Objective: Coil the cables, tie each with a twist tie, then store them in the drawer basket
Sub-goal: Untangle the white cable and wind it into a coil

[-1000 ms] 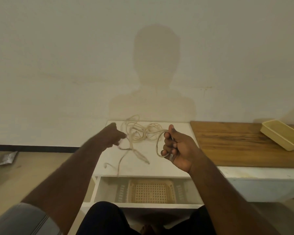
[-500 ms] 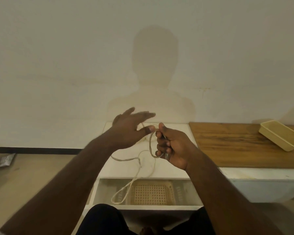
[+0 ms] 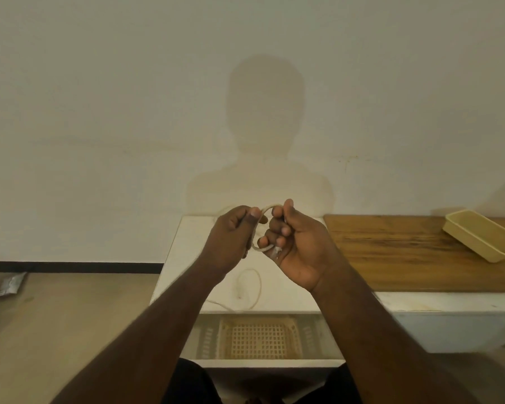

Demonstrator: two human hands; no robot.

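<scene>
both hands hold one pale cable (image 3: 270,207) above the white desk (image 3: 187,258). the right hand (image 3: 296,243) has its grip curled tight round the gathered loop, with what looks like a plug end poking out below the fingers. the left hand (image 3: 235,233) has its grip pinched on the strand just beside it, thumb on top.

a second ago the left hand was out over the tangle at the back of the desk; half a second ago it was spread wide, sweeping slack toward the loop. now it has closed in against the right hand, and a fresh turn arches between the two. the slack that hung over the open drawer has been drawn up; a loose curl (image 3: 250,287) now lies on the desk near its front edge. by that reading the coiling of this cable is under way, with a good length left to wind and no tie on it yet.

the drawer basket (image 3: 260,336) sits in the open drawer below the desk front, with no cable in it. a yellow tray (image 3: 481,239) rests tilted on the wooden top (image 3: 391,252) to the right, well apart from the hands.

the hands block the back of the desk, so how much tangle is left there cannot be told. no twist tie can be made out. the turns inside the right grip cannot be counted, and the forearms are blurred.
</scene>
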